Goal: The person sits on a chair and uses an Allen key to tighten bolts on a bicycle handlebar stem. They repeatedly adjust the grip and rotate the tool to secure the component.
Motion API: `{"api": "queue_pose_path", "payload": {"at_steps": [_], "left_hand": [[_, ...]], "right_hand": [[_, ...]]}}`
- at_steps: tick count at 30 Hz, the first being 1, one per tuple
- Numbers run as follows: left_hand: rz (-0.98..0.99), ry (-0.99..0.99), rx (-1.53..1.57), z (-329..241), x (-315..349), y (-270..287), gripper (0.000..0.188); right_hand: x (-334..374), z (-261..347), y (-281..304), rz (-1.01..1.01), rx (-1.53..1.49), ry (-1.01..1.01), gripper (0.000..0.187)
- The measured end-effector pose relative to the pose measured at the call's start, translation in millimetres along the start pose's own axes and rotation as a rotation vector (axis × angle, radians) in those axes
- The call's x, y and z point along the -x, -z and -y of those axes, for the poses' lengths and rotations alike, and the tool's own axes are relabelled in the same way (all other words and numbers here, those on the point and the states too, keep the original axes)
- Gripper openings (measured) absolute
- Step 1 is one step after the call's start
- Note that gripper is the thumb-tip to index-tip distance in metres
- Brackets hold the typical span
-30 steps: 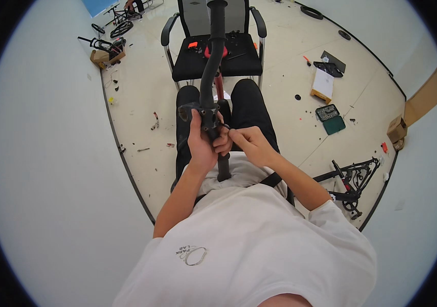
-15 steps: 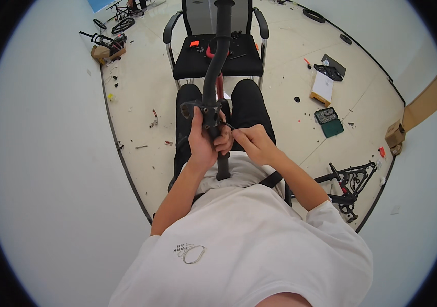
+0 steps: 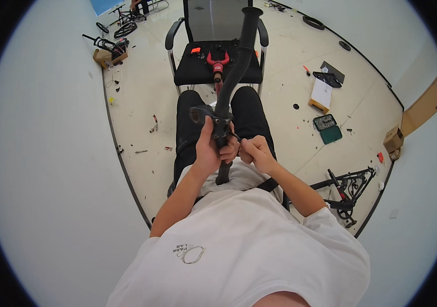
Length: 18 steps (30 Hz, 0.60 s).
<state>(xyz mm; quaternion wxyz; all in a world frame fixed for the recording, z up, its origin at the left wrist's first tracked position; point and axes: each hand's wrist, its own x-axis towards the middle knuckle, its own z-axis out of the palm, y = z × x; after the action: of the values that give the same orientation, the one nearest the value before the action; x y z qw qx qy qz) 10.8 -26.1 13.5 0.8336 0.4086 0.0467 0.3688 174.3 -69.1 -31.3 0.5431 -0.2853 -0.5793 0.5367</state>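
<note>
A black bicycle handlebar point(image 3: 238, 65) stands lengthwise before me, its lower end at my lap and its upper end tipped slightly right. A black stem point(image 3: 221, 124) is clamped on it. My left hand point(image 3: 210, 152) is wrapped round the bar and stem, thumb on the near left side. My right hand point(image 3: 257, 153) is closed just right of the stem, pinching a thin dark hex key point(image 3: 235, 136) that reaches to the stem's side. Its tip against the bolt is hidden.
Ahead stands a black office chair point(image 3: 180, 71) with a red bicycle fork point(image 3: 218, 65) and small parts on its seat. On the floor to the right lie a green case point(image 3: 331, 134), a white-topped box point(image 3: 321, 94) and a black bike frame point(image 3: 349, 192). A wall runs along the left.
The handlebar's upper end has swung right, uncovering the red fork. Both hands and the stem sit slightly lower and further right in the picture. The grips look the same.
</note>
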Motion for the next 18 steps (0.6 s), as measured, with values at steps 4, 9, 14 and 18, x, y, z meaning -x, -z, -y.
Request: {"api": "queue_pose_path", "payload": {"at_steps": [4, 9, 14, 18], "left_hand": [[0.034, 0.014, -0.029, 3.0, -0.2, -2.1, 0.064], [0.075, 0.024, -0.026, 3.3, -1.0, -1.4, 0.064], [0.134, 0.033, -0.004, 3.9, 0.6, -0.5, 0.065], [0.087, -0.01, 0.003, 1.1, 3.2, -4.4, 0.067]], "right_hand": [[1.1, 0.3, 10.9, 0.138, -0.292, -0.144, 0.054], [-5.9, 17.1, 24.7, 0.456, -0.578, -0.468, 0.056], [2.0, 13.9, 21.5, 0.469, -0.646, -0.555, 0.056], [4.9, 28.7, 5.2, 0.116, 0.268, -0.025, 0.052]]}}
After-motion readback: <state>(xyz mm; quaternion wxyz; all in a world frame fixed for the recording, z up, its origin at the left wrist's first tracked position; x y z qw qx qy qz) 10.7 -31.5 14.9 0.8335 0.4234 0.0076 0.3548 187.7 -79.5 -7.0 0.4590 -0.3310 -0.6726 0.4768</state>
